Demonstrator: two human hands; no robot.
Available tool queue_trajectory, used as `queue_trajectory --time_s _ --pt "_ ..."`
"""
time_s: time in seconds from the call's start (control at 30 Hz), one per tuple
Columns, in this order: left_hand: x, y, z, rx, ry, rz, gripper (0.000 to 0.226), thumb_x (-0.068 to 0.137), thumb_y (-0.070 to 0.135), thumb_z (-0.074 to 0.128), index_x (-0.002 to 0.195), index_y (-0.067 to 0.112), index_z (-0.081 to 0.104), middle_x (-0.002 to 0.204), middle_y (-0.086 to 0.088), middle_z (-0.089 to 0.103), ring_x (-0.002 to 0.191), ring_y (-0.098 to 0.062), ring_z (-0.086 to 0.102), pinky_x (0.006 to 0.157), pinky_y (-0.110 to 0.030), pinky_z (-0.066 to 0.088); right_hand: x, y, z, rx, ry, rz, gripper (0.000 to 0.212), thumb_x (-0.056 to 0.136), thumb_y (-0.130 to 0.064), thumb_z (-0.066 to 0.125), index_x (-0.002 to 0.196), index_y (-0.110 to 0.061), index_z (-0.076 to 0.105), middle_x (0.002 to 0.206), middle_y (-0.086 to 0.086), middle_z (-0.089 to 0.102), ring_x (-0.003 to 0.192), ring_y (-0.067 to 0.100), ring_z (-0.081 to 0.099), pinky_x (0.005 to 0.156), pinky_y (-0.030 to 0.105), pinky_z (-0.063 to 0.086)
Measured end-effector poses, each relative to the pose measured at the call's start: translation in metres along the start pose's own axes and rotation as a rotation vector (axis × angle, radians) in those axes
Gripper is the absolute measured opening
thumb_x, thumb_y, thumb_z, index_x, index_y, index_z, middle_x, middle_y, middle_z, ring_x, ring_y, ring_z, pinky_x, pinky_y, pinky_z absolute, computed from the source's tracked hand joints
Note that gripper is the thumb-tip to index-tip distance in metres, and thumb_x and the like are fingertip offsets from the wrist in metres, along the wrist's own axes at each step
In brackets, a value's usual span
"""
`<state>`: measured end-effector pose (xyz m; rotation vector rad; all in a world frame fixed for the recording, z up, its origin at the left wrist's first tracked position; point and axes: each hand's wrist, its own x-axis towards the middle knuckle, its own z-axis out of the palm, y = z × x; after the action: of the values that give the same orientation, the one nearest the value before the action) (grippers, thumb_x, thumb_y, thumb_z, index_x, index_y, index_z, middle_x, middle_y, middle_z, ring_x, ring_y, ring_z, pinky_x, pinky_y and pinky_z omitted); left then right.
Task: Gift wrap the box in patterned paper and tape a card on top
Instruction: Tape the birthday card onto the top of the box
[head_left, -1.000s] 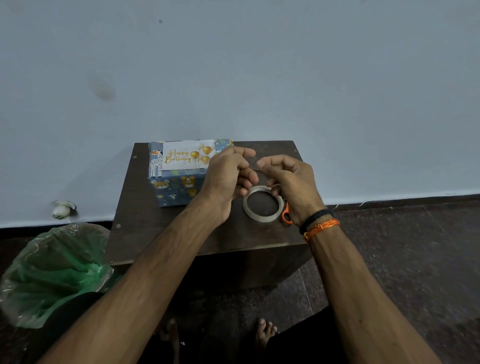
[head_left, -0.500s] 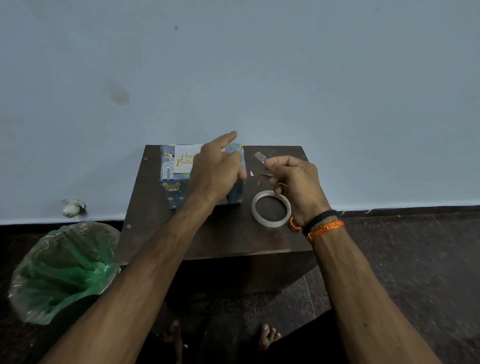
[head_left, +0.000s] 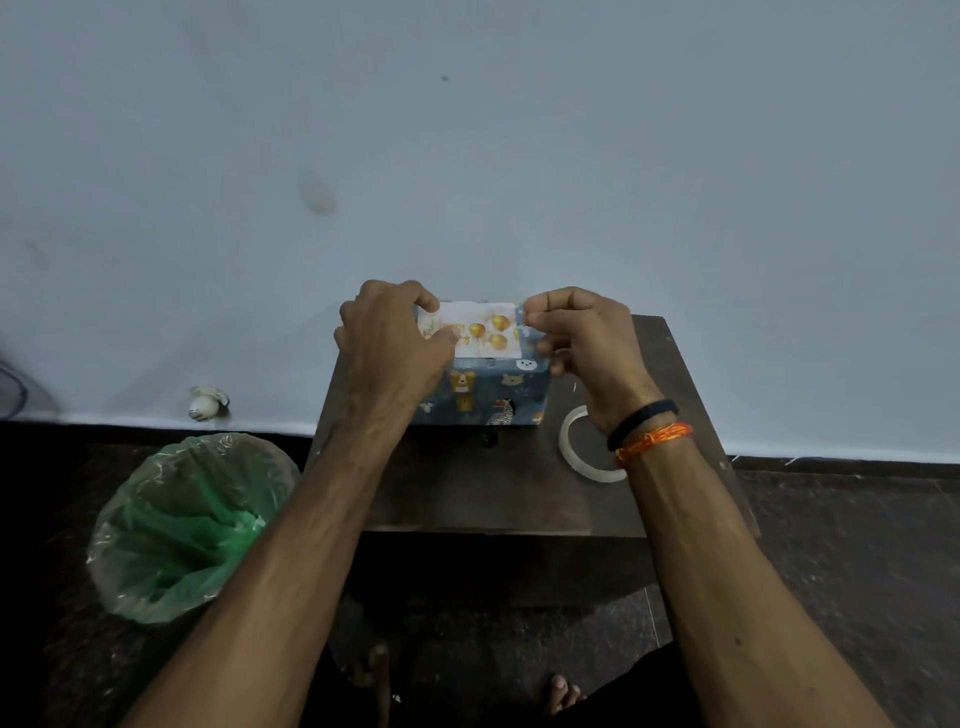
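The box (head_left: 493, 395), wrapped in blue paper printed with animals, stands at the back of a small dark wooden table (head_left: 467, 488). A white card (head_left: 488, 332) with gold balloons lies on its top. My left hand (head_left: 389, 338) curls over the box's left end, thumb down on the card's left part. My right hand (head_left: 587, 343) is at the card's right edge, with thumb and forefinger pinched together on a short piece of clear tape that barely shows. The tape roll (head_left: 569, 447) lies flat on the table under my right wrist.
A bin lined with a green plastic bag (head_left: 182, 525) stands on the floor left of the table. A small white object (head_left: 208, 402) sits at the foot of the pale wall. My bare feet are on the dark floor below the table.
Both hands moved from above the tape roll to the box. The left hand went first onto the box top, and the right hand then carried the tape piece to the card's right edge.
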<state>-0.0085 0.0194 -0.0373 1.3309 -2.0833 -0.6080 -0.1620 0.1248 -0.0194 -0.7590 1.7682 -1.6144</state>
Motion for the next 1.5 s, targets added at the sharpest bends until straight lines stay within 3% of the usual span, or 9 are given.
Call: queue_trajectory --time_s 0.17,0.4,0.83,0.93,1.07,1.5 --pt "0.006 -0.016 0.000 -0.202 -0.065 -0.092 0.057 0.071 0.043 0.089 0.113 0.022 0.056 0.116 -0.004 0.062 0.101 -0.021 0.062 0.080 -0.037 0.058 0.003 -0.017 0.009 -0.019 -0.026 -0.010 0.014 0.085 0.004 0.063 0.086 -0.005 0.073 0.081 0.010 0.069 0.056 0.014 0.056 0.043 0.023 0.043" --pt "0.002 -0.017 0.004 -0.192 -0.015 -0.071 0.056 0.068 0.049 0.090 0.104 0.025 0.054 0.109 0.000 0.064 0.094 -0.020 0.064 0.080 -0.042 0.060 0.003 -0.022 0.031 0.063 -0.100 0.188 0.012 0.086 0.000 0.061 0.089 0.002 0.072 0.073 0.010 0.066 0.052 0.011 0.055 0.045 0.020 0.044" --pt "-0.004 -0.019 0.001 -0.282 -0.013 -0.056 0.059 0.066 0.047 0.092 0.107 0.021 0.058 0.111 0.001 0.065 0.101 -0.017 0.061 0.080 -0.040 0.059 0.013 -0.024 0.053 0.093 -0.125 0.296 0.016 0.091 -0.001 0.062 0.098 0.008 0.072 0.068 0.010 0.065 0.050 0.012 0.060 0.048 0.018 0.051" --pt "-0.004 -0.018 0.002 -0.286 -0.017 -0.055 0.064 0.067 0.046 0.091 0.112 0.018 0.057 0.113 0.000 0.064 0.101 -0.017 0.060 0.076 -0.031 0.057 0.015 -0.026 0.057 0.072 -0.125 0.311 0.014 0.089 0.001 0.064 0.097 0.008 0.072 0.064 0.009 0.064 0.049 0.013 0.060 0.048 0.018 0.052" --pt "-0.003 -0.020 0.001 -0.299 -0.025 -0.073 0.065 0.065 0.049 0.091 0.113 0.017 0.060 0.111 0.004 0.064 0.098 -0.013 0.058 0.064 -0.012 0.042 0.018 -0.027 0.060 0.046 -0.136 0.318 0.014 0.087 0.001 0.065 0.097 0.008 0.072 0.062 0.008 0.064 0.051 0.014 0.060 0.048 0.019 0.052" --pt "-0.001 -0.023 0.005 -0.300 0.001 -0.094 0.057 0.070 0.042 0.091 0.114 0.018 0.063 0.112 0.005 0.067 0.092 -0.006 0.055 0.060 -0.008 0.036 0.029 -0.024 0.078 -0.068 -0.078 0.308 0.013 0.084 -0.002 0.068 0.093 0.006 0.073 0.070 0.012 0.064 0.047 0.012 0.057 0.045 0.019 0.051"
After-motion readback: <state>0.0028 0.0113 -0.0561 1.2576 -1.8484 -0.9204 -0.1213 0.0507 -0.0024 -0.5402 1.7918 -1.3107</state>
